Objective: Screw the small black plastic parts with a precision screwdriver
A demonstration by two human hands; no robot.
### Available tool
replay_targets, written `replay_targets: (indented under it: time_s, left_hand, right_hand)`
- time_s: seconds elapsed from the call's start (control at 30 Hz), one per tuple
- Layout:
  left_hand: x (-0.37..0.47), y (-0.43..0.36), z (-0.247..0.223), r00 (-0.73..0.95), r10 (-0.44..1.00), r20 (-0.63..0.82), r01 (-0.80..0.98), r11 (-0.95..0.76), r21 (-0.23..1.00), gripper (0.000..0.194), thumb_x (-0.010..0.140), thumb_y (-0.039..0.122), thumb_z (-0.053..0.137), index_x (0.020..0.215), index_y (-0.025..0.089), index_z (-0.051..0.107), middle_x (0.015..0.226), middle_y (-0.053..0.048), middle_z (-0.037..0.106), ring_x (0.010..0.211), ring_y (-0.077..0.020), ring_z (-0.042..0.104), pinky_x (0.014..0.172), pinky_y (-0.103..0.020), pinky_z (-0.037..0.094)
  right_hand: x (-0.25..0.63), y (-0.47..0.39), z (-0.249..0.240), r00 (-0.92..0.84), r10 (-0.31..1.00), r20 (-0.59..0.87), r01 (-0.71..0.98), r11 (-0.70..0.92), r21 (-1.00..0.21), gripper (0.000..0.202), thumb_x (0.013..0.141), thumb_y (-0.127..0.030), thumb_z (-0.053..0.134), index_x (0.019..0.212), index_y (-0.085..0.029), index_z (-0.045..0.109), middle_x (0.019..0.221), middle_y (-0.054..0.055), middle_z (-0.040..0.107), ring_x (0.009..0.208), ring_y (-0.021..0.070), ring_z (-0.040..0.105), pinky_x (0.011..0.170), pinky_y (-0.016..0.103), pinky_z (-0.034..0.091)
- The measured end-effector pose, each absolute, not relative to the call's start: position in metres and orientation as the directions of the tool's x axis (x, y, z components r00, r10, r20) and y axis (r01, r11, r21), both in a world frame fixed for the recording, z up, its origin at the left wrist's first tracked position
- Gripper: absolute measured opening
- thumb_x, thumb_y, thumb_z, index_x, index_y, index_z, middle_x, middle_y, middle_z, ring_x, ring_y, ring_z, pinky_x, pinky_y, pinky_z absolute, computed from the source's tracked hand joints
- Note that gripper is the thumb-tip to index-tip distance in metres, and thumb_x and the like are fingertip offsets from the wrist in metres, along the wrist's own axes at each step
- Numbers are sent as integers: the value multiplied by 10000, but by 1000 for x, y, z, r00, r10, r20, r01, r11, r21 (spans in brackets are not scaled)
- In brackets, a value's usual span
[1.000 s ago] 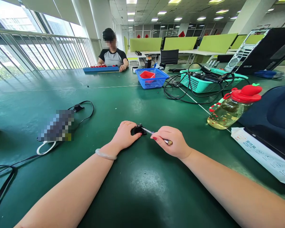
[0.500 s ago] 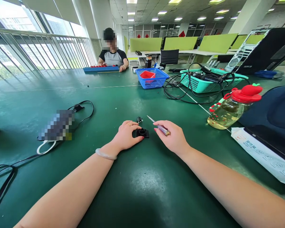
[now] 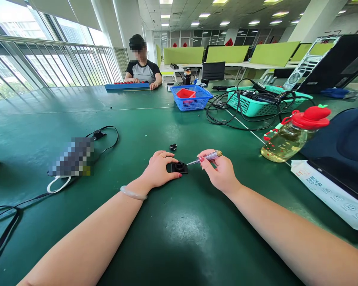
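On the green tabletop (image 3: 179,230) lies a small flat black part with a raised round middle (image 3: 180,167). My left hand (image 3: 156,169) grips its left side between thumb and fingers. A screwdriver (image 3: 207,157) with a clear handle is pinched in my right hand (image 3: 219,171). Its blade points left and its tip is at the right edge of the black part; whether it touches cannot be made out. Just beyond my left fingertips sits a small loose black piece (image 3: 173,147), too small to name.
Blue basket (image 3: 192,104) and teal basket (image 3: 253,109) with tangled black cables stand farther back. A red-lidded bottle (image 3: 286,145) and a white packet (image 3: 325,190) lie right. At left is a blurred dark object (image 3: 71,157) with cords. Across the table sits a person (image 3: 142,71).
My right hand has turned the screwdriver, and its tip has come left and down to the black part. The loose black piece has shifted slightly and lies differently. My left hand stays put.
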State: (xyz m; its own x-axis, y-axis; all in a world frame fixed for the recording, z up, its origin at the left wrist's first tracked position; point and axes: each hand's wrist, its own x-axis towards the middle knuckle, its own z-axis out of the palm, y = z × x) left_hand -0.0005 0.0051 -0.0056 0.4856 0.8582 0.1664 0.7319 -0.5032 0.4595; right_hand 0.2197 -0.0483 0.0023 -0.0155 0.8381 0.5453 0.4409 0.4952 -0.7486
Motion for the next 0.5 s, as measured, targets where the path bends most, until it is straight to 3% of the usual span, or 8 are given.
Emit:
replay_targets:
  time_s: [0.17, 0.37, 0.5]
  left_hand:
    - [-1, 7, -7, 505, 848, 164, 724, -519, 454, 484, 656, 477, 849, 1066, 239, 752, 1321, -75, 639, 1356, -353, 409, 1161, -544, 329]
    - [-1, 8, -7, 523, 834, 173, 715, -540, 445, 471, 679, 481, 837, 1075, 239, 751, 1309, -84, 646, 1347, -349, 419, 1151, -554, 337]
    - [-1, 8, -9, 524, 834, 172, 714, -540, 445, 462, 682, 479, 837, 1079, 259, 750, 1315, -76, 643, 1347, -351, 419, 1146, -564, 340]
  right_hand:
    - [220, -45, 0, -19, 881, 473, 406, 439, -802, 253, 918, -438, 536, 854, -210, 623, 735, 27, 644, 609, 152, 595, 562, 278, 486]
    - [217, -49, 3, -37, 853, 521, 456, 478, -750, 206, 921, -387, 542, 841, -220, 634, 759, 21, 661, 622, 147, 595, 618, 287, 496]
    - [219, -44, -2, -9, 888, 460, 412, 423, -807, 243, 913, -441, 547, 851, -220, 627, 745, 23, 660, 607, 154, 600, 596, 292, 503]
